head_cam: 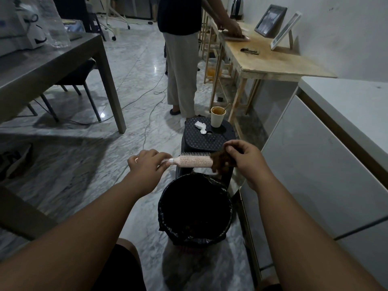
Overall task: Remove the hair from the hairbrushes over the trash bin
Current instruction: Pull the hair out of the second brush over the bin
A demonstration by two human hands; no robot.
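Centrally, hairbrush: a pale pink hairbrush (194, 161) is held level across the middle of the frame, bristles pointing up, its far tip at the right.
Left hand: the left hand (147, 164) is closed around the brush handle at the left end, fingers wrapped over it.
Right hand: the right hand (244, 157) pinches a brown clump of hair (223, 163) between thumb and fingertips; the clump sits at the right tip of the brush, touching the bristles there.
Trash bin: a round black trash bin (162, 206) lined with a black bag stands on the floor just below the brush and hair, in the lower middle of the frame; some dark bits lie at its bottom, too dim to make out.
Stool: a dark plastic stool (201, 137) stands just behind the bin, above centre.
On the stool: a paper cup (217, 118) with a stick in it, and a crumpled white tissue (200, 127) beside it.
Other person: someone in light trousers (181, 74) stands in the upper middle, a hand on a wooden table (273, 61) in the upper right.
Wooden table: two picture frames (270, 21) lean at the wall.
Left side: a grey table (42, 68) fills the upper left.
Floor: marbled grey floor (84, 164) with cables running across it.
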